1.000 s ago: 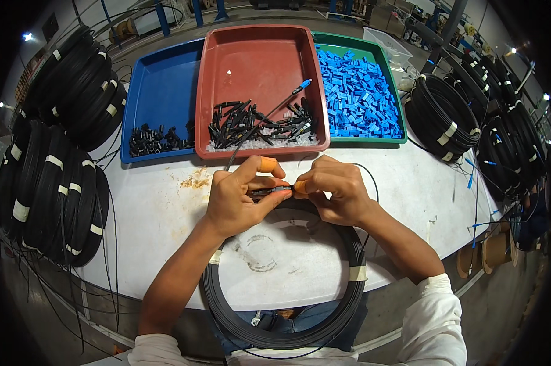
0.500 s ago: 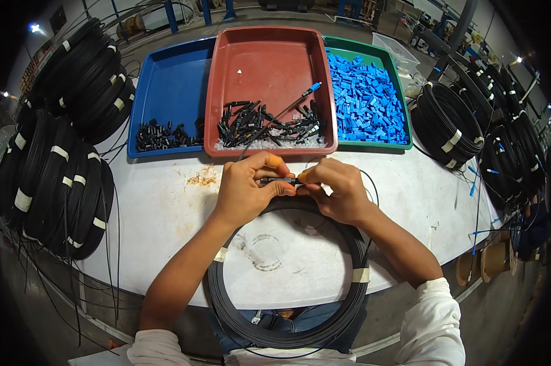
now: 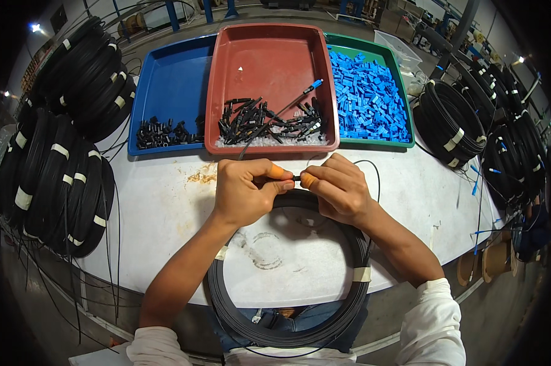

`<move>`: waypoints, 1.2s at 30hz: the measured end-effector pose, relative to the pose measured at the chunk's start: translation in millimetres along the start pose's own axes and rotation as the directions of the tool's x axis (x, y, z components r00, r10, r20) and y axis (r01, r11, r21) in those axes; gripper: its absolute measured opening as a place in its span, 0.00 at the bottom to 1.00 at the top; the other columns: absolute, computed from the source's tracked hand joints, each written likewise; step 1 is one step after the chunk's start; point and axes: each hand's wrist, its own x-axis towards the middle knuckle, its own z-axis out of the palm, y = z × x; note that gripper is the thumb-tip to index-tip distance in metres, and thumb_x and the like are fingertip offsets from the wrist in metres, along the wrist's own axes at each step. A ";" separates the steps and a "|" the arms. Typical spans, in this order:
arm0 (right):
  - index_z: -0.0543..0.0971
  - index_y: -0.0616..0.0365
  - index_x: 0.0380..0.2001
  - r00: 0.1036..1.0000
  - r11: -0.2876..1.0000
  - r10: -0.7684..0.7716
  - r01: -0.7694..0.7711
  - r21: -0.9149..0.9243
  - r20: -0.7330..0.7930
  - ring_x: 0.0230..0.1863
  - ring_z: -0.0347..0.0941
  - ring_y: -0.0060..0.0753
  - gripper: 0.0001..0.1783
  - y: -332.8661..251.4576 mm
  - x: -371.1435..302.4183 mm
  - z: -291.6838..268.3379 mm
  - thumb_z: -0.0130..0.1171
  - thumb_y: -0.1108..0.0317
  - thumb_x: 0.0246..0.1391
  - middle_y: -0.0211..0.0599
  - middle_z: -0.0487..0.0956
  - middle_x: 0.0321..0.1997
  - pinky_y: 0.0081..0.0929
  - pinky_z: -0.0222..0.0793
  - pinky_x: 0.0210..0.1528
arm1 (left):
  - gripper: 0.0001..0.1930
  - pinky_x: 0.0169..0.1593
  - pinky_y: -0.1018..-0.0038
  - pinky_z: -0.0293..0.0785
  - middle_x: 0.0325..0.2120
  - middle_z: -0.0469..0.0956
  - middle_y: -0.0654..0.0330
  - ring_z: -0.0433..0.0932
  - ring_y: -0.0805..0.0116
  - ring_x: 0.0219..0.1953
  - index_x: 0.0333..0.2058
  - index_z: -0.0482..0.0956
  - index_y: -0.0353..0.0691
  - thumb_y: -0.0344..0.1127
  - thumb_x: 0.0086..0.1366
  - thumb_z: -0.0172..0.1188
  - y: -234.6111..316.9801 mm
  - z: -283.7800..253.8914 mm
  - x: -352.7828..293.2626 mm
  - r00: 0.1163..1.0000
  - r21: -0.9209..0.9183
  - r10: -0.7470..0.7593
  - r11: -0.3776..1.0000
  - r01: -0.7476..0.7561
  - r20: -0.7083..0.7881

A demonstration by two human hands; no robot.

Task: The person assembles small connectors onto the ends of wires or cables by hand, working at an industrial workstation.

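Both hands meet above the far rim of a coil of black cable (image 3: 225, 305), bound with pale tape. My left hand (image 3: 245, 186) pinches a small black cable connector (image 3: 297, 179) between thumb and an index finger in an orange finger cover. From the other side my right hand (image 3: 342, 189), also with an orange finger cover, grips the same connector's other end. Only a short dark piece shows between the fingertips; the rest is hidden. A thin black cable (image 3: 378, 183) loops out behind my right hand. Another cable end with a blue tip (image 3: 314, 85) leans across the red tray.
Beyond my hands stand a blue tray (image 3: 171, 79) with black sleeves, a red tray (image 3: 269, 55) with black connector parts and clear pieces, and a green tray (image 3: 406, 122) full of blue clips. Cable coils (image 3: 56, 177) pile up at left, more coils (image 3: 449, 122) at right.
My left fingers have closed over the connector, which showed more of its length before. My right fingers have curled tighter around its right end.
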 end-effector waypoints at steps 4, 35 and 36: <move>0.80 0.65 0.31 0.660 0.516 0.662 -0.745 0.423 0.354 0.27 0.78 0.34 0.11 -15.1 12.3 -6.6 0.65 0.86 0.40 0.42 0.82 0.28 0.30 0.74 0.32 | 0.05 0.34 0.77 0.82 0.25 0.85 0.51 0.86 0.68 0.27 0.25 0.85 0.30 0.16 0.47 0.69 0.5 0.8 1.1 0.863 0.351 0.505 0.804 -0.479 0.020; 0.80 0.68 0.27 0.650 0.427 0.648 -0.741 0.518 0.395 0.26 0.77 0.23 0.06 -11.6 12.5 7.7 0.65 0.87 0.46 0.39 0.83 0.26 0.24 0.74 0.29 | 0.09 0.29 0.75 0.81 0.24 0.85 0.55 0.85 0.62 0.25 0.23 0.84 0.34 0.15 0.42 0.60 -3.4 -2.0 0.5 0.798 0.461 0.597 0.689 -0.559 0.076; 0.80 0.68 0.27 0.650 0.427 0.649 -0.741 0.518 0.395 0.26 0.77 0.23 0.06 -8.5 17.6 2.1 0.65 0.87 0.46 0.39 0.83 0.26 0.24 0.74 0.29 | 0.09 0.29 0.75 0.81 0.24 0.85 0.55 0.85 0.62 0.25 0.23 0.84 0.34 0.15 0.42 0.60 -2.8 -2.9 -0.3 0.798 0.461 0.598 0.689 -0.560 0.076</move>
